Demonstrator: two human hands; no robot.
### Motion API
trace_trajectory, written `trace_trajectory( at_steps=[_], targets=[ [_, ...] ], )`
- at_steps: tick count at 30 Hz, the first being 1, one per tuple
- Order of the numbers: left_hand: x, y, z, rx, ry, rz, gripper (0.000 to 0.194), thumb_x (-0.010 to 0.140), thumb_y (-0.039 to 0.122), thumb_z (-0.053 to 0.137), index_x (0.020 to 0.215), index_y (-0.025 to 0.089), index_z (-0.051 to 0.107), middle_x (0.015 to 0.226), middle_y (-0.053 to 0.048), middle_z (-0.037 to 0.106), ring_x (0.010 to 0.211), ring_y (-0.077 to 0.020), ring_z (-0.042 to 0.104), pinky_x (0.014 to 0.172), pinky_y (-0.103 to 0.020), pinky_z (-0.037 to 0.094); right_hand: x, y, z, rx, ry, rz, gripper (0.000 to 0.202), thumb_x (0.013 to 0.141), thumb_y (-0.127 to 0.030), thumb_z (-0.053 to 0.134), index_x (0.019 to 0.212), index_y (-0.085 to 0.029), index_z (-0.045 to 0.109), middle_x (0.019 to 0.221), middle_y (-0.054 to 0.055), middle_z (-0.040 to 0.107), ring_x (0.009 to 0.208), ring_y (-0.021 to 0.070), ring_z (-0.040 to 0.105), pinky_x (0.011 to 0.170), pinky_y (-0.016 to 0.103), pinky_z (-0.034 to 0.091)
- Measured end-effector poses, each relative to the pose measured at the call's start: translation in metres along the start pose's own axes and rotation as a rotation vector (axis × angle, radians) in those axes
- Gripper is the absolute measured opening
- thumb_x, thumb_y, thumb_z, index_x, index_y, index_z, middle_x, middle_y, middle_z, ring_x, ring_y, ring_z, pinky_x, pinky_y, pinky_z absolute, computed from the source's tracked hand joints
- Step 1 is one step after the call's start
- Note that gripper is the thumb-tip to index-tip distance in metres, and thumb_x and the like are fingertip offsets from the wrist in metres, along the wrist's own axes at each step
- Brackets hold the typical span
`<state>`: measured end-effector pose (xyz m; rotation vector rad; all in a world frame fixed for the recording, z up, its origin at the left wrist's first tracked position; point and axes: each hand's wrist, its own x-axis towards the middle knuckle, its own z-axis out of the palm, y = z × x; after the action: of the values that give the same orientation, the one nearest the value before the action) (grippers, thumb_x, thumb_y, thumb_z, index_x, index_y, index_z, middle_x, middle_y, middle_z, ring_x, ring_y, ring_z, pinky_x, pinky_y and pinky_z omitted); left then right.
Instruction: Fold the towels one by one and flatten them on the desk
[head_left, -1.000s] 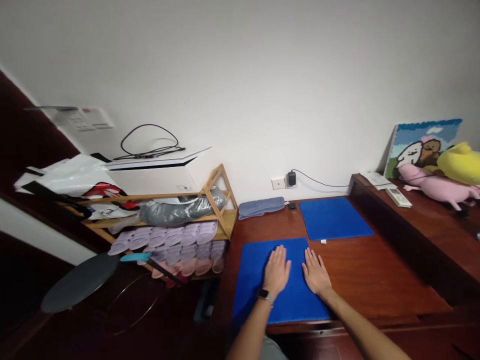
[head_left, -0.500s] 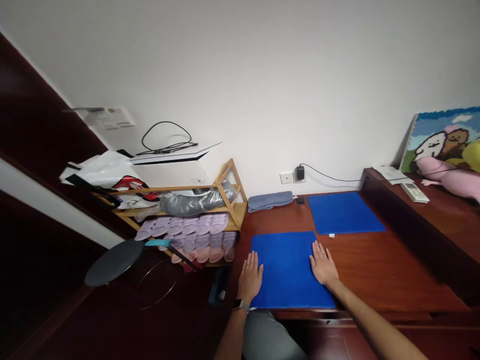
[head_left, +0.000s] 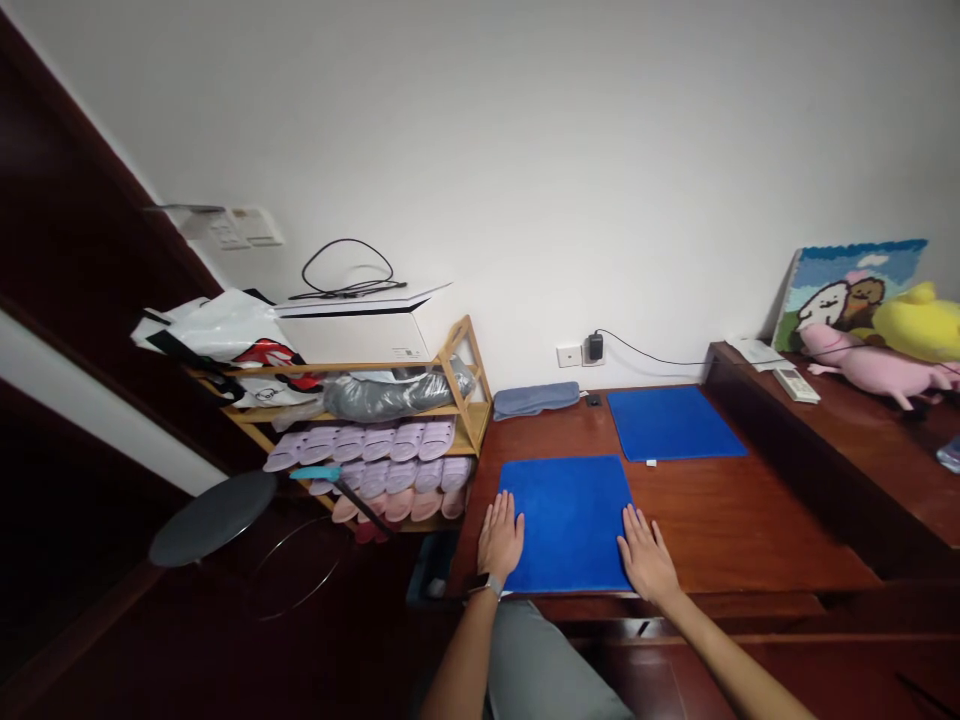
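A blue cloth [head_left: 566, 525] lies spread flat at the front of the reddish-brown table [head_left: 705, 520]. My left hand [head_left: 501, 537] rests flat on its left edge, fingers stretched out, a watch on the wrist. On the right edge of the same cloth lies my right hand [head_left: 646, 555], palm down with the fingers apart. Neither hand holds anything. Behind and to the right is a second flat blue cloth [head_left: 675, 422] with a small white tag. A folded grey-blue cloth [head_left: 536, 400] sits at the back left, near the wall.
Left of the table stands a wooden rack [head_left: 469, 400] with slippers [head_left: 375, 440] and a white box [head_left: 360, 335]. A round stool [head_left: 214, 518] is at the far left. A raised ledge on the right holds a remote [head_left: 796, 386] and a pink plush toy [head_left: 870, 368].
The view has shifted to the right, showing more of the yellow plush toy. My right hand sits slightly lower along the front cloth's right edge. Both hands remain flat.
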<state>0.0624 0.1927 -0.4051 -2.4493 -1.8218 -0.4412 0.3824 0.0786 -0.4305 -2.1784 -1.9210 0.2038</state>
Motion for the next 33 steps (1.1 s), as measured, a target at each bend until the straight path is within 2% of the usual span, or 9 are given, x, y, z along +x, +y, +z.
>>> trace_trajectory(
  at_steps=[4, 7, 10, 13, 16, 21, 24, 27, 33],
  targets=[
    [-0.005, 0.027, -0.014, -0.023, 0.041, 0.063, 0.059, 0.108, 0.033, 0.025, 0.164, 0.015, 0.035, 0.164, -0.012, 0.045, 0.156, -0.025, 0.037, 0.13, -0.051, 0.029, 0.001, -0.002, -0.002, 0.007, -0.003, 0.006, 0.069, 0.107, -0.045, 0.015, 0.167, -0.012, 0.026, 0.172, 0.009, 0.027, 0.161, 0.025, 0.02, 0.131, 0.05, 0.013],
    [-0.011, 0.083, -0.014, -0.093, -0.002, 0.184, 0.059, 0.109, 0.036, 0.023, 0.163, 0.015, 0.037, 0.166, -0.011, 0.042, 0.157, -0.0239, 0.033, 0.13, -0.048, 0.03, 0.002, -0.004, -0.006, 0.007, -0.013, 0.008, 0.069, 0.107, -0.044, 0.015, 0.166, -0.01, 0.026, 0.172, 0.009, 0.026, 0.161, 0.0253, 0.019, 0.132, 0.05, 0.013],
    [-0.016, 0.15, -0.003, -0.195, -0.084, 0.376, 0.061, 0.11, 0.042, 0.025, 0.166, 0.019, 0.029, 0.171, -0.007, 0.033, 0.159, -0.022, 0.028, 0.13, -0.045, 0.03, 0.001, -0.004, -0.007, 0.003, -0.033, 0.0, 0.069, 0.106, -0.041, 0.017, 0.166, -0.007, 0.026, 0.172, 0.009, 0.024, 0.161, 0.0254, 0.018, 0.132, 0.05, 0.013],
    [-0.02, 0.184, 0.01, -0.234, -0.138, 0.402, 0.062, 0.109, 0.042, 0.025, 0.168, 0.021, 0.02, 0.172, -0.007, 0.03, 0.16, -0.0224, 0.026, 0.131, -0.048, 0.029, 0.0, -0.002, -0.007, 0.003, -0.048, -0.013, 0.068, 0.105, -0.038, 0.018, 0.165, -0.007, 0.026, 0.172, 0.009, 0.023, 0.161, 0.0245, 0.017, 0.132, 0.05, 0.012],
    [-0.026, 0.162, 0.013, -0.188, -0.157, 0.292, 0.063, 0.109, 0.045, 0.025, 0.168, 0.021, 0.021, 0.171, -0.009, 0.032, 0.159, -0.0238, 0.027, 0.131, -0.05, 0.028, 0.0, -0.001, -0.004, 0.019, -0.028, -0.007, 0.068, 0.106, -0.041, 0.017, 0.166, -0.009, 0.026, 0.172, 0.009, 0.025, 0.161, 0.025, 0.019, 0.132, 0.051, 0.013],
    [-0.049, 0.06, 0.0, -0.038, -0.109, 0.025, 0.064, 0.109, 0.048, 0.024, 0.166, 0.018, 0.029, 0.17, -0.011, 0.034, 0.159, -0.0274, 0.029, 0.129, -0.052, 0.03, 0.0, 0.001, 0.0, 0.04, 0.01, -0.017, 0.07, 0.107, -0.044, 0.017, 0.166, -0.008, 0.026, 0.172, 0.01, 0.026, 0.161, 0.0272, 0.02, 0.132, 0.052, 0.013],
    [-0.067, 0.017, -0.006, 0.015, -0.063, -0.038, 0.063, 0.11, 0.046, 0.024, 0.166, 0.018, 0.027, 0.17, -0.012, 0.035, 0.158, -0.027, 0.032, 0.128, -0.052, 0.032, 0.0, 0.001, 0.001, 0.046, 0.01, -0.016, 0.07, 0.107, -0.044, 0.017, 0.165, -0.006, 0.027, 0.172, 0.011, 0.027, 0.161, 0.0278, 0.02, 0.131, 0.053, 0.013],
    [-0.077, 0.005, -0.004, 0.026, -0.041, -0.021, 0.063, 0.11, 0.045, 0.025, 0.167, 0.018, 0.024, 0.169, -0.011, 0.036, 0.157, -0.0256, 0.032, 0.128, -0.05, 0.033, -0.002, 0.002, 0.002, 0.051, 0.015, -0.01, 0.07, 0.107, -0.045, 0.019, 0.165, -0.007, 0.028, 0.171, 0.012, 0.029, 0.161, 0.0283, 0.021, 0.131, 0.053, 0.014],
    [-0.078, 0.008, 0.005, 0.022, 0.021, -0.034, 0.063, 0.109, 0.044, 0.026, 0.168, 0.021, 0.019, 0.169, -0.01, 0.037, 0.157, -0.0256, 0.033, 0.128, -0.05, 0.034, 0.012, 0.002, -0.004, 0.039, -0.035, 0.024, 0.072, 0.107, -0.048, 0.014, 0.166, -0.009, 0.027, 0.172, 0.01, 0.027, 0.16, 0.0269, 0.022, 0.131, 0.051, 0.018]
  ],
)
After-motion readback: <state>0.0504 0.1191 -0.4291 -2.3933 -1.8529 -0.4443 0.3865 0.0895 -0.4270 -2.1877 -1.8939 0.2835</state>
